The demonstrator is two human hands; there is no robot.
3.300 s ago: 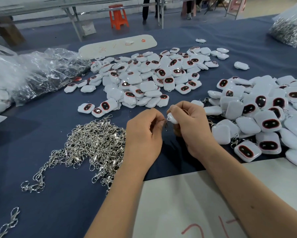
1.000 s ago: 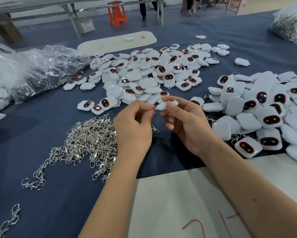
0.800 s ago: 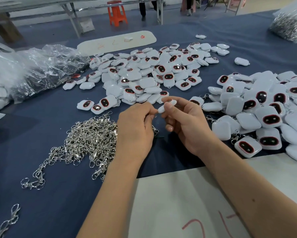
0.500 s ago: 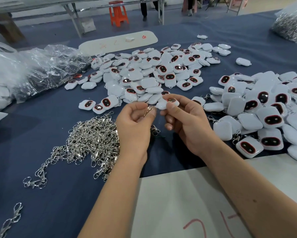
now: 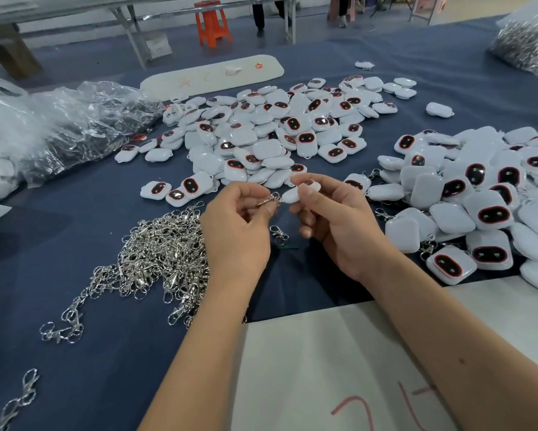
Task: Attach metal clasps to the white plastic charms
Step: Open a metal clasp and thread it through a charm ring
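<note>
My right hand (image 5: 333,225) pinches a white plastic charm (image 5: 292,195) with a dark oval face, held just above the blue tabletop (image 5: 74,219). My left hand (image 5: 236,231) pinches a metal clasp (image 5: 269,200) whose ring end meets the charm's edge. A heap of loose silver clasps (image 5: 158,259) lies to the left of my left hand. One single clasp (image 5: 279,234) lies on the cloth between my hands. A large pile of white charms (image 5: 271,132) spreads beyond my hands, and a second pile of charms (image 5: 473,194), several with clasps on them, sits to the right.
Clear plastic bags (image 5: 59,126) lie at the far left. A white board (image 5: 370,368) with red marks covers the near edge under my right forearm. Another white board (image 5: 211,76) lies at the back. A bag of clasps (image 5: 526,42) sits far right. An orange stool (image 5: 211,23) stands beyond.
My hands held a charm and a clasp together throughout. They have risen slightly and drawn a little apart, so the clasp now shows between my left fingers and the charm.
</note>
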